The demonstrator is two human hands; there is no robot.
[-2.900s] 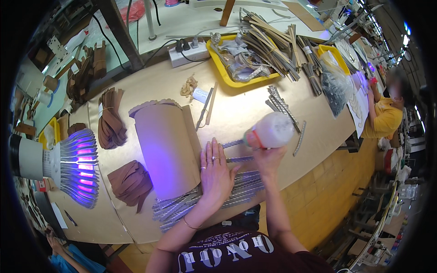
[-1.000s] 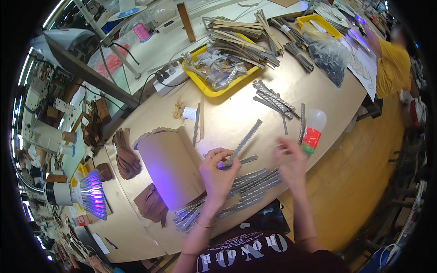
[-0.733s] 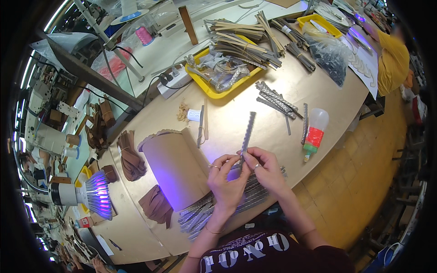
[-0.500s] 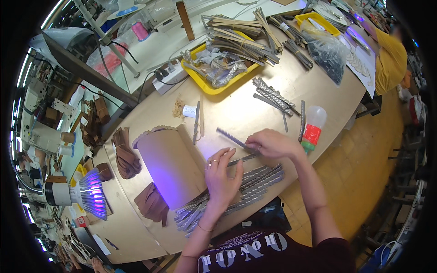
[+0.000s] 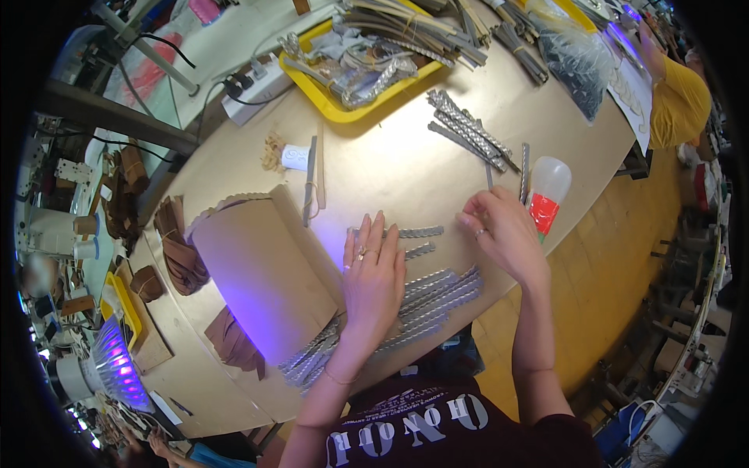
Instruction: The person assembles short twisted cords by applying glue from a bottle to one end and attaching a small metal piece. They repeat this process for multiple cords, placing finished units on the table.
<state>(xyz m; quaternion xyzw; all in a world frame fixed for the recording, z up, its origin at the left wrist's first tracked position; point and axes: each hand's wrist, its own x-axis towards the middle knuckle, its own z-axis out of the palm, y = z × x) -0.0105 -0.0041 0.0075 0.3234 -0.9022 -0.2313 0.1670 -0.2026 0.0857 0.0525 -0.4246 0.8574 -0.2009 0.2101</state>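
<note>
the landmark is the tan, curved sheet with a scalloped far edge [image 5: 261, 273]. just right of it, the left hand [image 5: 373, 273] lies flat, fingers straight and nearly together, over the near ends of a narrow silver-grey braided strip [image 5: 421, 232] and a shorter-showing grey braided strip [image 5: 420, 251], pressing rather than gripping. farther right of the sheet, the right hand [image 5: 507, 234] hovers with loosely curled fingers, thumb apart from them; nothing shows in its grasp. a pile of grey braided strips [image 5: 437, 295] lies to the sheet's lower right, and a translucent bottle with a red band [image 5: 551, 181] well to its right. the strips look light, flexible and slightly slick; pinching the long edges near a bare end seems best.
</note>
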